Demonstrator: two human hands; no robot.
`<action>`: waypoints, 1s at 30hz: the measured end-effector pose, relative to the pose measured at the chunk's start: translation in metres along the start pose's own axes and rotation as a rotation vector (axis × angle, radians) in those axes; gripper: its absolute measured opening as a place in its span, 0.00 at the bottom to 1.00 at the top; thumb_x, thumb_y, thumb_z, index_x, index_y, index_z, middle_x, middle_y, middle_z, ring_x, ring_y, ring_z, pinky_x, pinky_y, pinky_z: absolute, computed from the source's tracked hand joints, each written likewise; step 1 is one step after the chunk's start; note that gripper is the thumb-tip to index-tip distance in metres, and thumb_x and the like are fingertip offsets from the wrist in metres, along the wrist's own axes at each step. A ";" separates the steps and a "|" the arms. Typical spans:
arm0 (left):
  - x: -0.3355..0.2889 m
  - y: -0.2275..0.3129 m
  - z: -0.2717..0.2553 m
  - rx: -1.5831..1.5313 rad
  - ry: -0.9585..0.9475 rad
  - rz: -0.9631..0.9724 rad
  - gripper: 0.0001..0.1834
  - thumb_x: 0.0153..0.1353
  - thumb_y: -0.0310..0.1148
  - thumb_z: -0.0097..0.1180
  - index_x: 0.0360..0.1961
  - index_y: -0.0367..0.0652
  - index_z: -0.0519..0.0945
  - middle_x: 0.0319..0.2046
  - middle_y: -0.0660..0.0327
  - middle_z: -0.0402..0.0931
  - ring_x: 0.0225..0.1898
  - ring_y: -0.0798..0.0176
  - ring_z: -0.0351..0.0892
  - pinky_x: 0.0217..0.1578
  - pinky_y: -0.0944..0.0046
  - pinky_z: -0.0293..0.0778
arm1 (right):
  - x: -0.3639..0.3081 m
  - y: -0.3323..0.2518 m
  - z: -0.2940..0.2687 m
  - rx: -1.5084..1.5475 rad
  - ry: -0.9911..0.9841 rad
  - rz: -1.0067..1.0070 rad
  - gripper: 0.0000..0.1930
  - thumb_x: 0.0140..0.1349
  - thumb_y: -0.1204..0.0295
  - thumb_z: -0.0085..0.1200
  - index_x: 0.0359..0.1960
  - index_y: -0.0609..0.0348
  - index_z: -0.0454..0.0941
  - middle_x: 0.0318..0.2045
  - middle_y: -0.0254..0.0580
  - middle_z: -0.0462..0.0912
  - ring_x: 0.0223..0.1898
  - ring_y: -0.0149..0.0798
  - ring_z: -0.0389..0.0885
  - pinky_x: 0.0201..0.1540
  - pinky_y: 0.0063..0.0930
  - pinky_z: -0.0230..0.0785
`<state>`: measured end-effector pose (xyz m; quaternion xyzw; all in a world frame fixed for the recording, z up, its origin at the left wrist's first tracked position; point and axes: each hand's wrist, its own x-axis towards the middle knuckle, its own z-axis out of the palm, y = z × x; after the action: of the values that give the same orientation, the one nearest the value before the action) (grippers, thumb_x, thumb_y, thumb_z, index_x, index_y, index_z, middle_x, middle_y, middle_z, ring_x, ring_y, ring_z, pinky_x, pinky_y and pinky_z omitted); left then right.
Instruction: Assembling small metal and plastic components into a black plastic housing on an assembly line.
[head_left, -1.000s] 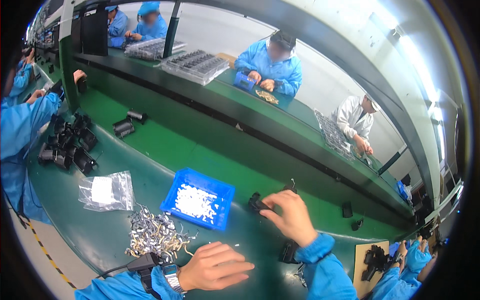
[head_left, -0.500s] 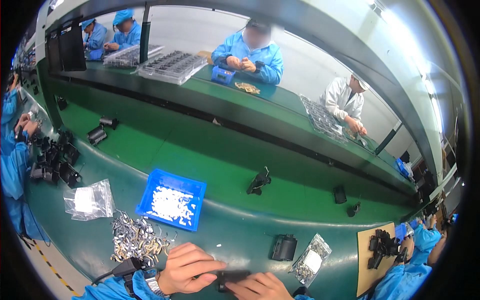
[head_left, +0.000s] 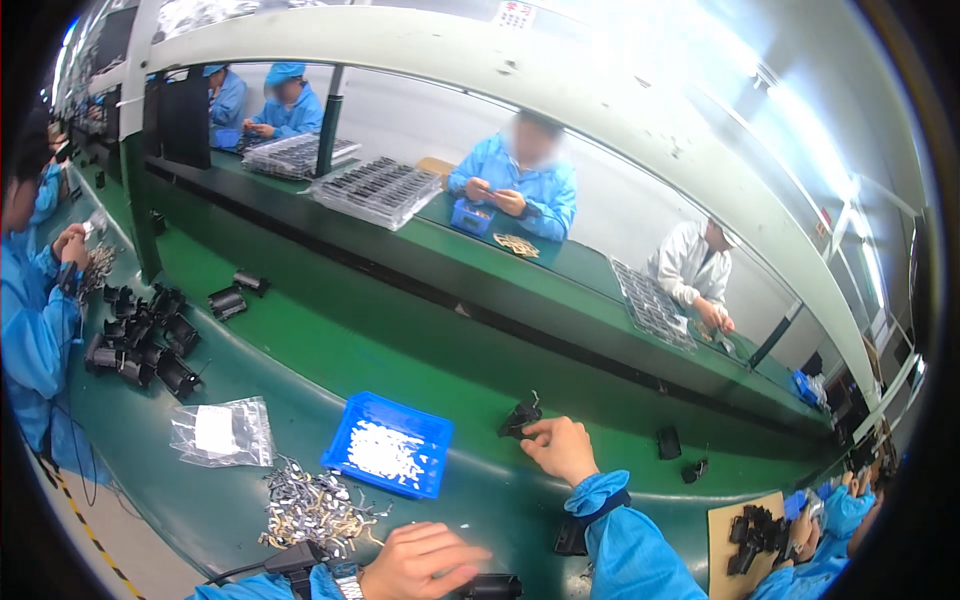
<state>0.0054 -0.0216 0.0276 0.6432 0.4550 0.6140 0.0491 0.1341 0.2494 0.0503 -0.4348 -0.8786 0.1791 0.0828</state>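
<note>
My right hand [head_left: 562, 449] reaches out over the green belt [head_left: 330, 350], and its fingertips pinch a small black part [head_left: 519, 417] that rests on the belt. My left hand [head_left: 420, 560] lies low near the front edge with its fingers curled over a black cylindrical part [head_left: 490, 587]. A blue tray [head_left: 345, 440] of small white pieces sits between the hands and to their left. In front of the tray lies a heap of metal clips [head_left: 315, 510]. Another black part [head_left: 570, 535] lies beside my right sleeve.
A clear plastic bag [head_left: 220, 432] lies left of the tray. Several black parts [head_left: 140, 340] cluster by a co-worker in blue [head_left: 35, 330] at the left. Two black pieces [head_left: 668, 442] sit to the right, near a brown board [head_left: 725, 520] with more. People work at the far bench [head_left: 560, 270].
My right hand left the front edge and went forward to the black part on the belt. My head has turned, so the scene has shifted in view. My left hand stays low.
</note>
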 end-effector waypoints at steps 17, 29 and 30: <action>0.000 0.005 0.003 -0.022 0.023 0.044 0.04 0.62 0.29 0.66 0.36 0.42 0.86 0.25 0.59 0.77 0.26 0.52 0.78 0.28 0.54 0.73 | 0.025 -0.006 0.039 0.433 -0.024 0.245 0.06 0.55 0.76 0.73 0.34 0.61 0.92 0.21 0.33 0.87 0.25 0.24 0.81 0.33 0.24 0.75; 0.003 0.004 0.001 -0.030 -0.045 -0.028 0.04 0.62 0.27 0.64 0.36 0.39 0.85 0.27 0.55 0.80 0.28 0.49 0.80 0.32 0.54 0.75 | 0.011 -0.036 0.035 0.019 -0.073 0.214 0.06 0.56 0.59 0.72 0.31 0.42 0.91 0.36 0.41 0.91 0.43 0.50 0.90 0.50 0.44 0.81; 0.003 0.005 0.002 -0.025 -0.056 -0.012 0.04 0.62 0.27 0.64 0.36 0.39 0.85 0.27 0.55 0.80 0.28 0.49 0.80 0.32 0.54 0.75 | 0.011 -0.037 0.041 0.030 -0.056 0.214 0.06 0.56 0.59 0.72 0.31 0.42 0.91 0.36 0.41 0.91 0.43 0.50 0.90 0.50 0.44 0.81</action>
<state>0.0091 -0.0212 0.0323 0.6567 0.4495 0.6011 0.0737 0.0880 0.2274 0.0269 -0.5198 -0.8263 0.2121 0.0449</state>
